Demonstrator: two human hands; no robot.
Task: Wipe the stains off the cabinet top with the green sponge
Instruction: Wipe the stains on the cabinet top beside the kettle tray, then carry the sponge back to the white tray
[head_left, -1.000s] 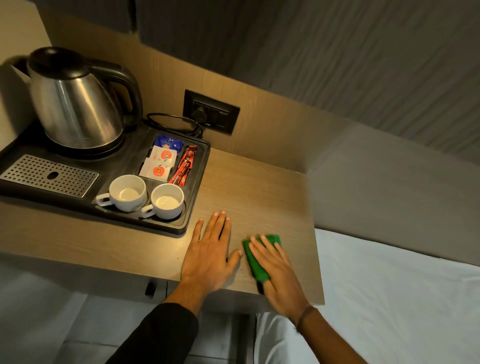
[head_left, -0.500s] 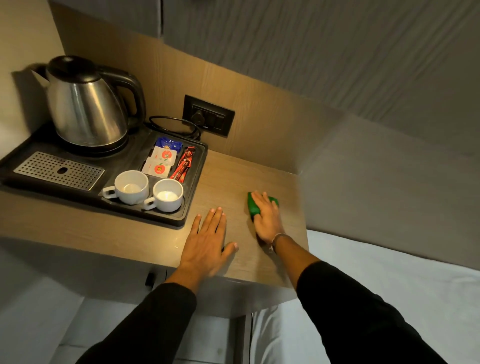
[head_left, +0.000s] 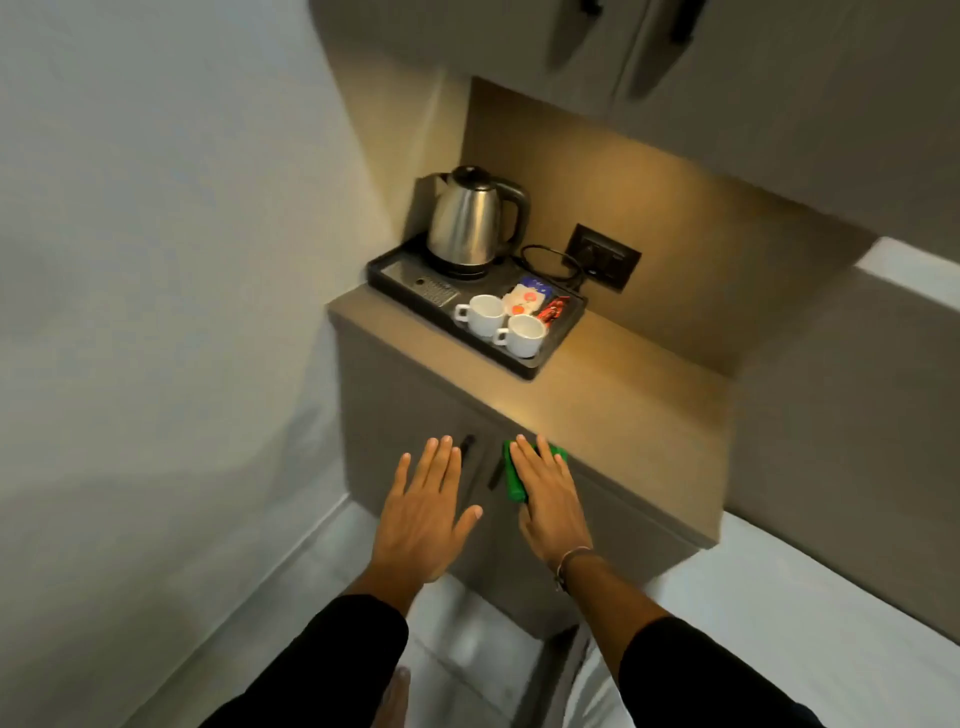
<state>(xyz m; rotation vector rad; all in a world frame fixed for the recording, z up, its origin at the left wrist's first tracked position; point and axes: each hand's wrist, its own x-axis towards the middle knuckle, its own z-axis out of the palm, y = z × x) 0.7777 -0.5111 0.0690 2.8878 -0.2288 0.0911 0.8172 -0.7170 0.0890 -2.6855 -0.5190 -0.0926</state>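
Note:
The wooden cabinet top (head_left: 623, 410) lies ahead of me, lit from above; I can make out no stains on it in this blurred view. My right hand (head_left: 550, 493) is held flat, palm down, off the top and in front of the cabinet doors, with the green sponge (head_left: 513, 480) under its fingers. Only the sponge's left side and far corner show. My left hand (head_left: 423, 512) hovers beside it, fingers spread and holding nothing. Both hands are nearer to me than the cabinet's front edge.
A black tray (head_left: 550, 358) on the left of the top carries a steel kettle (head_left: 472, 218), two white cups (head_left: 485, 314) and sachets. A wall socket (head_left: 602, 257) sits behind. Dark door handles (head_left: 467, 447) are on the cabinet front. A white bed (head_left: 810, 613) lies right.
The view has pulled back and up from the cabinet. Both hands have left the top; the right one drew the sponge back toward me, off the surface.

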